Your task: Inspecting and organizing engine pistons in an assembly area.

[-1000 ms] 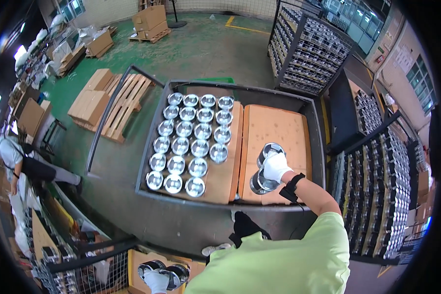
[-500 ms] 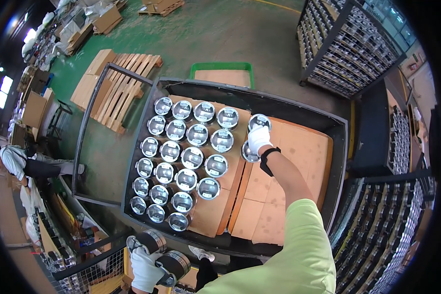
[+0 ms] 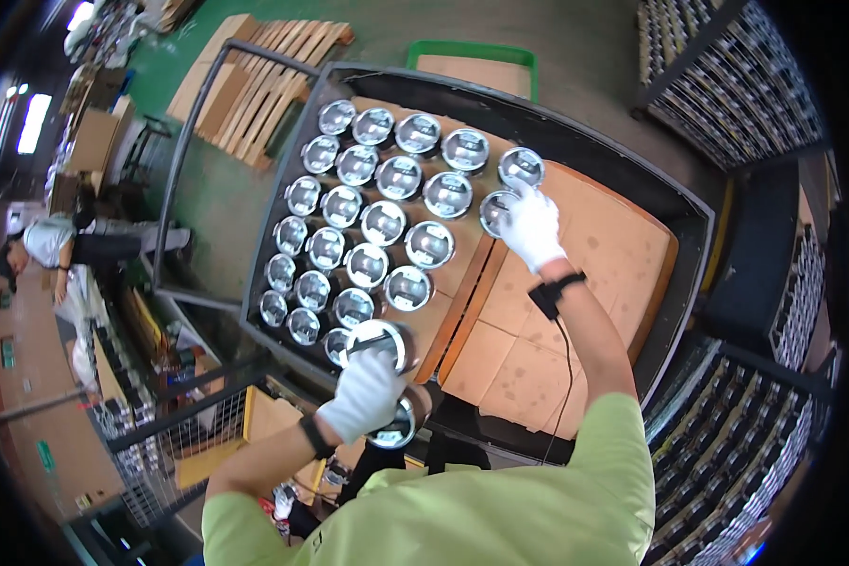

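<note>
My left hand (image 3: 363,394), in a white glove, grips two metal engine pistons with dark sides. The upper piston (image 3: 396,341) is over the near edge of the cart, and the lower piston (image 3: 393,424) hangs below the wrist side. My white-gloved right hand (image 3: 535,226) has its fingers around the right side of a piston (image 3: 493,213) on the cardboard. Just beyond it stands another piston (image 3: 522,167), apart from the fingers. Several upright pistons (image 3: 384,224) fill rows in the left half of the dark metal cart (image 3: 623,151).
Cardboard sheets (image 3: 575,311) line the cart's right half. Racks packed with metal parts (image 3: 726,424) stand at the right. Beyond the cart are a green-rimmed tray (image 3: 472,47) and a wooden pallet (image 3: 274,85). Another person (image 3: 52,243) works at the far left.
My left hand has risen toward the cart with its two pistons. My right hand has shifted from the far piston to the nearer one. The view has tilted, so the cart sits higher.
</note>
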Motion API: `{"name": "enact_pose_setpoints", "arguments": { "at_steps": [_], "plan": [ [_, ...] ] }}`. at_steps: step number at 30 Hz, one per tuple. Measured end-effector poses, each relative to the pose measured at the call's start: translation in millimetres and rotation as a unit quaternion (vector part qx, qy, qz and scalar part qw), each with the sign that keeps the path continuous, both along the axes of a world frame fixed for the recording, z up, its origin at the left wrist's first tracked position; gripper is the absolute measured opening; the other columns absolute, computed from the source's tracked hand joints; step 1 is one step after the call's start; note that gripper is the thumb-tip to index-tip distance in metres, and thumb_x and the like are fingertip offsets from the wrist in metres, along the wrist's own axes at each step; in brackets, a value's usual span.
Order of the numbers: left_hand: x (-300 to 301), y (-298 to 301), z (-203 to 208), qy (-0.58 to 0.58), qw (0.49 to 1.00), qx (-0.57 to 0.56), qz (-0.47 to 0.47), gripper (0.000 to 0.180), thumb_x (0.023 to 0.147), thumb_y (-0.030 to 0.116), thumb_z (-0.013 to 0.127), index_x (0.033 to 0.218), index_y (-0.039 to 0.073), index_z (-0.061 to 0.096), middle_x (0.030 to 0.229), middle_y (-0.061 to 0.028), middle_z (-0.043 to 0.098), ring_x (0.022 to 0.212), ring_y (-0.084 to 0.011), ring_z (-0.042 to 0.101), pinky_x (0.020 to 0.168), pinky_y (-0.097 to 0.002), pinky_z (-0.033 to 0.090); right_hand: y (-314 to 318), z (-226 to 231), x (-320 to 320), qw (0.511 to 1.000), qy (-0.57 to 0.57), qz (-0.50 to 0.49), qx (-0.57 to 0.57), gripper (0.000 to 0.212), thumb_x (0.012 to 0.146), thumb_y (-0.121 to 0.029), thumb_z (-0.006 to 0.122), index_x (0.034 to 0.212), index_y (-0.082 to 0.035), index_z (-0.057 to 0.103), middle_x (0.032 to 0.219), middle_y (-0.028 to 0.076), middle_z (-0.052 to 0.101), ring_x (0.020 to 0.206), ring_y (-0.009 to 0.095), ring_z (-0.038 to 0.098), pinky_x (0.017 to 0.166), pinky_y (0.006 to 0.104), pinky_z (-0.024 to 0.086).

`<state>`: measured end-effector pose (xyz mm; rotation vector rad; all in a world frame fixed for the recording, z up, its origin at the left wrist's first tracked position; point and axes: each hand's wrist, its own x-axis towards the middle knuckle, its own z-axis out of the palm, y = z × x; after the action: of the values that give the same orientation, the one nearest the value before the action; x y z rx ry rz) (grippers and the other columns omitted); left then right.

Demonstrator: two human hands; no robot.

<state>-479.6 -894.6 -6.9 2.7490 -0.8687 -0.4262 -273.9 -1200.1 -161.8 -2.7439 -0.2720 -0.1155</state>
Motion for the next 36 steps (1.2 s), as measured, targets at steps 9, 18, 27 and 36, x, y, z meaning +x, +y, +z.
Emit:
{"name": "enact_pose_setpoints", "arguments": {
  "at_steps": [9, 18, 27, 36],
  "plan": [
    [-28.0, -8.0, -115.3, -0.183, 0.948, 0.206, -0.163, 0.022, 0.078, 0.014, 0.06, 0.082, -0.007, 0.061, 0.069, -0.0145, 0.055, 0.061, -0.0256, 0.056, 0.047, -0.0362, 0.043, -59.9, -2.0, -209.8, 0.986, 0.152, -0.06, -0.022, 0.029, 0.08, -0.028, 0.072, 0.102, -0.01, 0.074, 0.128, 0.015, 0.06, 0.103, 0.031, 0.065, 0.086, 0.0428, 0.054],
    [-45.9, 13.2, -206.4, -0.205, 0.929, 0.254, -0.173, 0.041, 0.085, 0.01, 0.057, 0.111, -0.022, 0.059, 0.091, -0.0344, 0.066, 0.075, -0.0358, 0.067, 0.062, -0.0414, 0.056, -59.0, 12.3, -257.6, 0.977, 0.192, -0.082, 0.035, 0.026, 0.08, -0.021, 0.073, 0.102, -0.007, 0.075, 0.124, 0.016, 0.06, 0.106, 0.033, 0.065, 0.09, 0.0417, 0.055],
    [-55.2, 45.2, -243.6, -0.225, 0.948, 0.213, -0.07, 0.034, 0.088, 0.013, 0.053, 0.112, -0.01, 0.06, 0.107, -0.0344, 0.065, 0.088, -0.0404, 0.068, 0.076, -0.0416, 0.057, -34.8, 19.4, -262.0, 0.978, 0.195, -0.029, 0.061, 0.028, 0.083, -0.021, 0.071, 0.106, -0.005, 0.074, 0.124, 0.02, 0.06, 0.108, 0.035, 0.063, 0.092, 0.0441, 0.053],
    [-60.7, 48.7, -261.6, -0.235, 0.954, 0.186, -0.014, 0.035, 0.089, 0.014, 0.054, 0.115, -0.007, 0.062, 0.112, -0.0334, 0.065, 0.083, -0.0321, 0.069, 0.066, -0.0349, 0.055, 16.2, 25.8, -262.3, 0.968, 0.24, 0.056, 0.045, 0.03, 0.083, -0.025, 0.07, 0.107, -0.005, 0.073, 0.122, 0.017, 0.063, 0.109, 0.034, 0.064, 0.093, 0.0427, 0.053]
  ]
}}
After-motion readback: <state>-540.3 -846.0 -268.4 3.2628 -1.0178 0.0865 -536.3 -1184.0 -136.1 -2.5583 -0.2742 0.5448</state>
